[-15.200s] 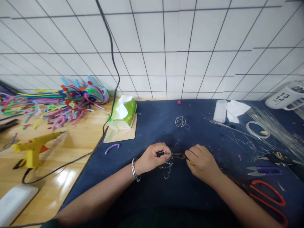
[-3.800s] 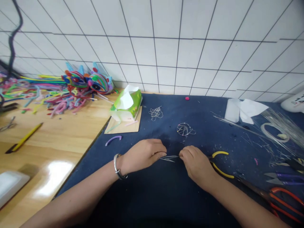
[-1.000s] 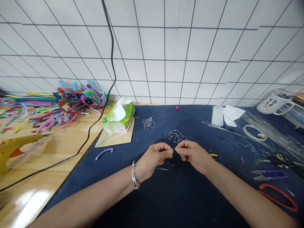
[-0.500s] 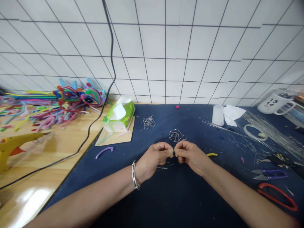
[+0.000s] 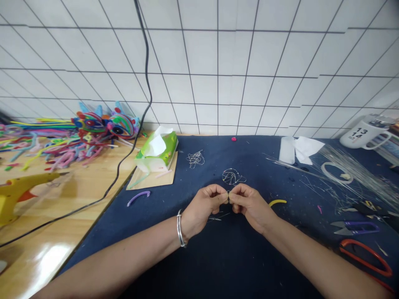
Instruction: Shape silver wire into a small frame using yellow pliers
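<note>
In the head view my left hand (image 5: 204,204) and my right hand (image 5: 249,203) meet at the middle, fingertips almost touching. Thumb and forefinger of each are pinched on a small wire ring (image 5: 228,192), mostly hidden by the fingers. Just beyond lies a round coil of thin wire (image 5: 233,177) with tiny beads or dots along it. A tangle of short wires (image 5: 195,158) sits farther back on the left. Some straight pieces of wire (image 5: 215,218) lie beneath my left hand. Right of my right hand is a curved yellow strip (image 5: 277,202).
On the left are a yellow glue gun (image 5: 28,189), colourful pipe cleaners (image 5: 67,147), a black cable (image 5: 116,172) and a green tissue pack (image 5: 160,149). At right lie long wires (image 5: 358,170), purple snips (image 5: 358,227), red-handled scissors (image 5: 385,265) and a white mug (image 5: 358,136).
Both hands stay pinched together in nearly the same place, with slight finger movement around the small ring. The whole view has shifted very slightly.
</note>
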Demonstrator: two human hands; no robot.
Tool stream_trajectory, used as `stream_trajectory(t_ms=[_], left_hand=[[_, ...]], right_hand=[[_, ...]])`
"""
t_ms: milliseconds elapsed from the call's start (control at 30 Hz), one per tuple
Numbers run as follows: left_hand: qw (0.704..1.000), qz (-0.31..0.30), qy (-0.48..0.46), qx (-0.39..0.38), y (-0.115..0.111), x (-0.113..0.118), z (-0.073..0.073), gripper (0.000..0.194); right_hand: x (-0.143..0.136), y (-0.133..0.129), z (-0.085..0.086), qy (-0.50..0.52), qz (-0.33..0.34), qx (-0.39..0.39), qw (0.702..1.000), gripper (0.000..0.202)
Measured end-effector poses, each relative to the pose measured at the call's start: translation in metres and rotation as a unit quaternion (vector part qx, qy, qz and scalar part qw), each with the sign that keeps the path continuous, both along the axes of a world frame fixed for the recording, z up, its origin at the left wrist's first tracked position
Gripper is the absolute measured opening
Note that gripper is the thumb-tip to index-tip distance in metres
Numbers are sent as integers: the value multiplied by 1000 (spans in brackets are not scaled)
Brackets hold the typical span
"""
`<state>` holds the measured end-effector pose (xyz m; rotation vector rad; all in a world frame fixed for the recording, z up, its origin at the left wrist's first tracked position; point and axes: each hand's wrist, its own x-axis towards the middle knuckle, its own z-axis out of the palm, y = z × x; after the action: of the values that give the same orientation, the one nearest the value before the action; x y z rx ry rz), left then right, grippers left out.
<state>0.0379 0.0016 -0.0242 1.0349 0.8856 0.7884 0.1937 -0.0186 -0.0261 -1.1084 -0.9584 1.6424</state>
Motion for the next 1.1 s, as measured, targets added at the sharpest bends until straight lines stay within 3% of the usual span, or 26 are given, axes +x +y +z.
stream_trajectory(t_ms=[667, 833, 900, 1000, 1100], left_hand=[[1000, 10, 13, 16, -4, 4, -2, 13], [997, -42, 49, 35, 7, -5, 7, 15], [989, -75, 97, 84, 17, -14, 13, 13], [958, -100, 195, 184, 34, -30, 18, 10], [905, -149, 299, 262, 46, -41, 16, 7]], right_hand=[[-4, -2, -2, -33, -24, 25, 999, 14], [-3, -1, 3, -63, -14, 33, 997, 14], [-3, -2, 6, -116, 4, 50, 992, 14], [-4, -4, 8, -289, 63, 124, 947, 9], [-8, -9, 4, -459, 119, 230, 850, 1]])
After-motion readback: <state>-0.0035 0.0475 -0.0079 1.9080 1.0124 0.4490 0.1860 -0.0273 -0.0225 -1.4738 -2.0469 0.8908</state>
